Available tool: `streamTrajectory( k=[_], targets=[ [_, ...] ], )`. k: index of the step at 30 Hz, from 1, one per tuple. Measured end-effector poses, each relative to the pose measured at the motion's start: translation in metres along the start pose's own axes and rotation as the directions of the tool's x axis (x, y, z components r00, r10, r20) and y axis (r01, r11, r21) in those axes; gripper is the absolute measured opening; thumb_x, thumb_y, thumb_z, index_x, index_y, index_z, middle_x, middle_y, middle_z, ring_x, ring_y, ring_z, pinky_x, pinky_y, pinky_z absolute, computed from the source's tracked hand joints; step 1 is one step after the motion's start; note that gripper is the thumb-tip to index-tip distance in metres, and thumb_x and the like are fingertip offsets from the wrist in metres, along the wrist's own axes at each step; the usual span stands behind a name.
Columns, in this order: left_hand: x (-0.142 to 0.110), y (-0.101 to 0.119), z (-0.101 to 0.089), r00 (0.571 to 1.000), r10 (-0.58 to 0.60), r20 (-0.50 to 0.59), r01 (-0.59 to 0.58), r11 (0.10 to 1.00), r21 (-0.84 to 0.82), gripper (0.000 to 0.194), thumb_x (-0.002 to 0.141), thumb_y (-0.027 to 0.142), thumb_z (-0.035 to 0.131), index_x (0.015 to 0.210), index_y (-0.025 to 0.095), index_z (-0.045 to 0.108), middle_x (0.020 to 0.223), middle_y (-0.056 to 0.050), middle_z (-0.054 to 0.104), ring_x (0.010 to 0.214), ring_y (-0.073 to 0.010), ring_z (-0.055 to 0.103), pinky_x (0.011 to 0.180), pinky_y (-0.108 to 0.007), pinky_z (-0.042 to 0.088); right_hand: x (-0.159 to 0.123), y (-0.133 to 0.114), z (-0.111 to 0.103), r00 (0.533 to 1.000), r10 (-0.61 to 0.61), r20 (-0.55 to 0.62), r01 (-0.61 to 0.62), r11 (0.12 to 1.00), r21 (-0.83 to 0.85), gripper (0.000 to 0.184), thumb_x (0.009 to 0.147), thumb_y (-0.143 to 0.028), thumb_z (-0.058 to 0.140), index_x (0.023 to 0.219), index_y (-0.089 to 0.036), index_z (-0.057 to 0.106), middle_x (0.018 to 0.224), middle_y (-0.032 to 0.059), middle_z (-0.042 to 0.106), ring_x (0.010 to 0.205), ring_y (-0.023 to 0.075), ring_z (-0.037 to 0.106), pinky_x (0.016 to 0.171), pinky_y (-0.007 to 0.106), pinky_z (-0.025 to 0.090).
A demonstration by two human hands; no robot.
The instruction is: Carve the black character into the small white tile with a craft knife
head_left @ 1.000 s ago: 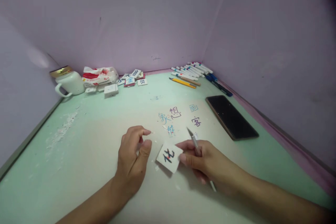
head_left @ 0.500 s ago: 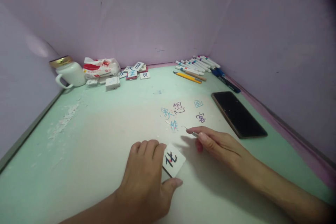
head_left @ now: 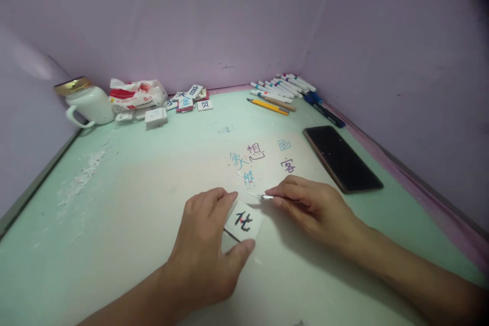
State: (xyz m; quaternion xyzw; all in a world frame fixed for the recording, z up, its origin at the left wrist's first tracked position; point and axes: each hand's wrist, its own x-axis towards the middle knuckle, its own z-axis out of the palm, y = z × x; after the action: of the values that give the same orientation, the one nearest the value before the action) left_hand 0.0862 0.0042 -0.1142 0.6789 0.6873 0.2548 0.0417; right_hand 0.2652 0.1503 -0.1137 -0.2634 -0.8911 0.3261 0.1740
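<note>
At the near side of the surface [head_left: 145,178], my left hand [head_left: 208,242] holds a white tile [head_left: 246,224] bearing a black character, thumb at its near edge and index finger at its far left. I can't tell whether the tile touches the surface. Just right of it, my right hand [head_left: 313,206] pinches a slim craft knife [head_left: 267,197], blade pointing left above the tile's far corner.

Beyond the tile I see blue and purple characters [head_left: 255,151] written on the surface. A dark phone [head_left: 343,159] lies to their right; white shavings [head_left: 86,175] are scattered well to the left.

Farther back on the right are a yellow tool [head_left: 268,107], a brown pencil [head_left: 283,105], white markers [head_left: 293,87] and dark blue pens [head_left: 328,114]. Far left, I have a gold-lidded white mug [head_left: 93,104], a tissue pack [head_left: 139,99], white blocks [head_left: 156,118] and a pile of lettered tiles [head_left: 185,102].
</note>
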Motion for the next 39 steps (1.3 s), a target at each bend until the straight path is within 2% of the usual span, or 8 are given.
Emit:
streamTrajectory(
  k=[2,3,6,10,16,27,39],
  targets=[
    [0.001,0.002,0.002,1.000,0.023,0.020,-0.025,0.997,0.068,0.057,0.075,0.041,0.062,0.121,0.011,0.044,0.112,-0.016,0.047,0.101,-0.0324,0.045,0.086,-0.053,0.038,-0.001,0.000,0.002,0.999,-0.049,-0.017,0.048,0.998,-0.026,0.021,0.089,-0.027,0.050,0.096,-0.021,0.069,0.082,0.0017,0.066,0.066,0.0110,0.059,0.057,0.023,0.041],
    [0.002,0.002,0.002,0.999,0.034,0.033,-0.037,0.996,0.079,0.057,0.074,0.040,0.063,0.119,0.010,0.045,0.110,-0.016,0.048,0.099,-0.0321,0.045,0.085,-0.054,0.038,-0.001,0.000,0.003,0.998,-0.067,-0.021,0.066,0.997,-0.036,0.020,0.088,-0.026,0.051,0.095,-0.021,0.069,0.082,0.0010,0.066,0.065,0.0103,0.058,0.056,0.022,0.040],
    [0.003,0.004,0.002,0.996,0.048,0.069,-0.051,0.998,0.042,0.045,0.075,0.026,0.058,0.116,0.011,0.048,0.106,-0.014,0.048,0.097,-0.0291,0.045,0.085,-0.052,0.038,-0.001,0.000,0.004,0.990,-0.134,-0.033,0.130,0.987,-0.092,0.017,0.087,-0.023,0.052,0.093,-0.022,0.068,0.081,-0.0011,0.066,0.063,0.0092,0.058,0.054,0.022,0.038],
    [0.004,0.002,0.002,0.994,0.072,0.078,-0.070,0.997,-0.027,0.047,0.073,0.015,0.050,0.119,0.009,0.047,0.109,-0.013,0.046,0.099,-0.0271,0.042,0.087,-0.051,0.037,-0.001,0.003,0.004,0.973,-0.228,-0.033,0.217,0.955,-0.200,0.017,0.089,-0.023,0.051,0.093,-0.022,0.067,0.082,-0.0016,0.066,0.065,0.0104,0.060,0.053,0.023,0.034],
    [0.004,-0.005,0.002,0.988,0.122,0.092,-0.120,0.992,-0.024,0.045,0.079,0.024,0.056,0.120,0.010,0.046,0.110,-0.013,0.044,0.099,-0.0277,0.041,0.086,-0.050,0.036,-0.001,0.001,0.001,0.950,-0.312,0.026,0.310,0.924,-0.223,0.018,0.086,-0.022,0.052,0.090,-0.021,0.069,0.074,-0.0010,0.063,0.059,0.0102,0.057,0.051,0.024,0.031],
    [0.005,-0.008,0.001,0.985,0.147,0.084,-0.147,0.989,-0.009,0.039,0.080,0.025,0.057,0.115,0.012,0.046,0.106,-0.012,0.044,0.096,-0.0272,0.042,0.084,-0.049,0.036,-0.003,-0.001,0.001,0.936,-0.349,-0.041,0.319,0.893,-0.317,0.018,0.084,-0.023,0.053,0.081,-0.020,0.071,0.069,-0.0016,0.062,0.052,0.0091,0.051,0.048,0.027,0.024],
    [0.005,-0.007,0.002,0.991,0.114,0.066,-0.114,0.993,-0.008,0.036,0.079,0.026,0.058,0.112,0.015,0.047,0.103,-0.012,0.049,0.096,-0.0274,0.046,0.085,-0.049,0.038,-0.005,-0.006,0.003,0.945,-0.327,-0.030,0.294,0.884,-0.364,0.021,0.087,-0.024,0.051,0.082,-0.020,0.070,0.068,-0.0012,0.061,0.053,0.0086,0.051,0.048,0.028,0.020]
  ],
)
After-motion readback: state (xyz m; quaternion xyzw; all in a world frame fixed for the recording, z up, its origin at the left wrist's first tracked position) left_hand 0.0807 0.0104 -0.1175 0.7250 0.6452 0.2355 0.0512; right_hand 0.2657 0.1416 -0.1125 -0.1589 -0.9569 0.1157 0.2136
